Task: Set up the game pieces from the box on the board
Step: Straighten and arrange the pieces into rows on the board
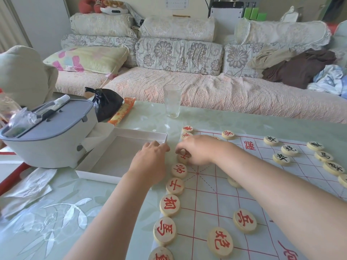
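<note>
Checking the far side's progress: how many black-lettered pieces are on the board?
6 black-lettered pieces: three toward the middle, three along the board's right edge. A disc cut by the frame shows no lettering; more may lie outside.

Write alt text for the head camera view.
The right hand pinches a red-lettered piece in the row of red pieces along one edge of the board, while the left hand is open beside the white box. Black-lettered pieces line the opposite edge.

Long sofa (206, 91) covered in pale floral quilting, set against cream wall (150, 6). Cushions (178, 53) stacked along back. Clothes (300, 68) heaped at right end. Leaf-patterned green tabletop (56, 212) lit by daylight.
</note>
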